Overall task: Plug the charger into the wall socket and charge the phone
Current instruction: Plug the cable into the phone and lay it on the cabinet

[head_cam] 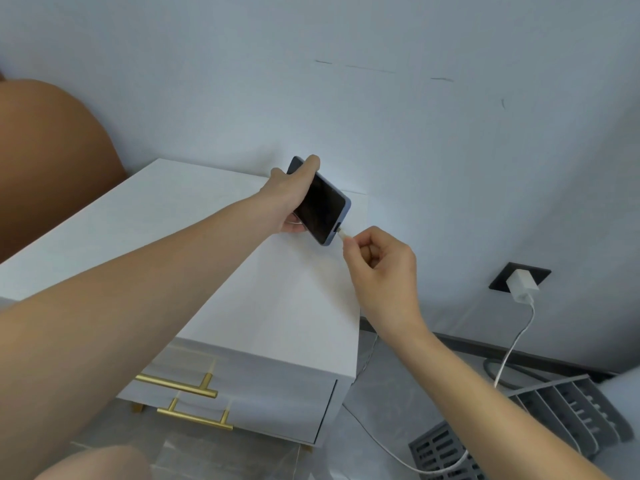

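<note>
My left hand (289, 199) is gripping the light, slick phone (320, 202) by its edges above the tabletop (138, 216) while my right hand (379, 268) is pinching the stiff cable plug (343, 233) at its port.

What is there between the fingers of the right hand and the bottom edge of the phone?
Only the cable's plug tip, pinched by the right hand and meeting the port of the phone; nothing else, as the head view shows.

Left hand (292, 195) grips phone (320, 206); right hand (377, 268) pinches cable plug (343, 233).
</note>
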### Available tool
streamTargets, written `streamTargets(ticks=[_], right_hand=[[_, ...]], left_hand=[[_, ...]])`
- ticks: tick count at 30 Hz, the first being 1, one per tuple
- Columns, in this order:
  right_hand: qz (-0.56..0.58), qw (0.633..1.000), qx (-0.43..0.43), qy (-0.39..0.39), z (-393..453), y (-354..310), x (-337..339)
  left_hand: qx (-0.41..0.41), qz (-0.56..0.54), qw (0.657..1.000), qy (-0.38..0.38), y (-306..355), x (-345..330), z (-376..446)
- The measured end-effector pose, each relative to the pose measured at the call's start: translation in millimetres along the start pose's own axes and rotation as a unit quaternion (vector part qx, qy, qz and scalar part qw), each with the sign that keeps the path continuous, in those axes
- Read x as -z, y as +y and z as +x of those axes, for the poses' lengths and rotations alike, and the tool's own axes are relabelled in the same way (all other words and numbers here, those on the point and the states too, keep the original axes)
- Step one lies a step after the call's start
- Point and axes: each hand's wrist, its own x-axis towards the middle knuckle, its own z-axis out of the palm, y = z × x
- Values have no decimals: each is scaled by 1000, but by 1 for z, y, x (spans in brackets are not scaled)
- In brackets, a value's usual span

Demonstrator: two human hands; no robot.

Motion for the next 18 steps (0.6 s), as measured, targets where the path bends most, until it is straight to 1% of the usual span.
streamTargets(ticks=[8,12,18], right_hand=[[-8,1000,-1,9,2,0,-1],[-33,999,-4,3,6,0,1],[-54,998,-27,-6,9,3,3]], left_hand=[[-10,-1,1000,5,0,-2,-2],[-20,-2,1000,11,-3,-2,-3],[-46,-2,998,37,-10,-8,-2]])
